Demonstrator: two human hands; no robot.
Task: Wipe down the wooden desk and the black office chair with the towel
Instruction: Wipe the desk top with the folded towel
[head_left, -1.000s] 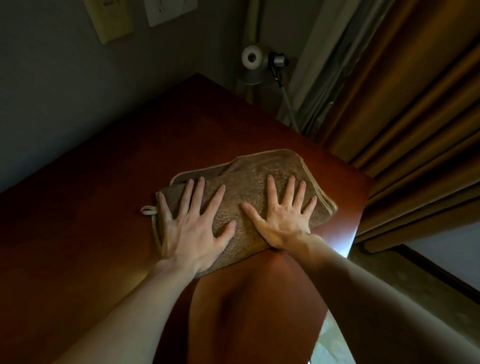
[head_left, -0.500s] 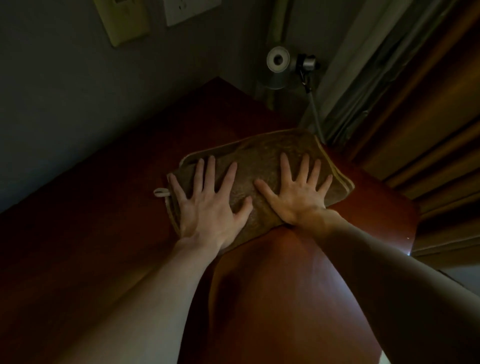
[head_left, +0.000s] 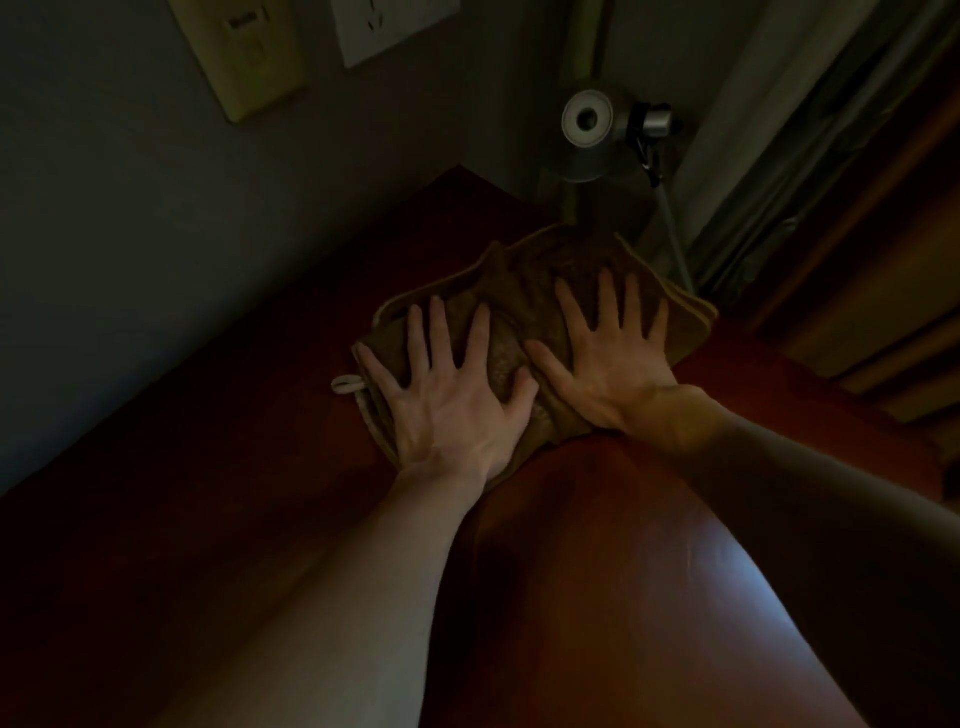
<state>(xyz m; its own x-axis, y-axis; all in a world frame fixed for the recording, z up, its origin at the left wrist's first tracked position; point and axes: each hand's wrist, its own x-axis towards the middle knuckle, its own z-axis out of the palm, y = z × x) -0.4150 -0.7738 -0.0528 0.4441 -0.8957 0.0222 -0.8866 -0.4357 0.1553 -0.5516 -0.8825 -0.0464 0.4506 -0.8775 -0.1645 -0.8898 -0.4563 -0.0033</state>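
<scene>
- Both hands have slid the towel (head_left: 524, 304) up the frame since the earlier frames, toward the far corner of the desk (head_left: 597, 519). It lay fairly flat then; now it is rucked into a ridge between the hands.
- Left hand (head_left: 452, 400) lies flat on the lower left part of the towel, fingers straight and spread, pressing down and gripping nothing.
- Right hand (head_left: 608, 364) does the same on the right part, palm down and fingers fanned, thumb pointing toward the left hand.
- Towel sits at centre frame near the desk's far corner, its upper edge close below the grey lamp (head_left: 589, 130) and its right corner at or just over the desk's right edge (too dim to say which). A pale loop (head_left: 345, 385) sticks out at its left side.
- Curtain (head_left: 857, 208) hangs at the upper right; two wall plates (head_left: 244, 52) show at the upper left.
- Risks, as I judge them: another push the same way could carry the towel off the corner or into the lamp. Flat palms alone may let the bunched cloth slip and miss patches. The chair is out of view, so that half seems undone.
</scene>
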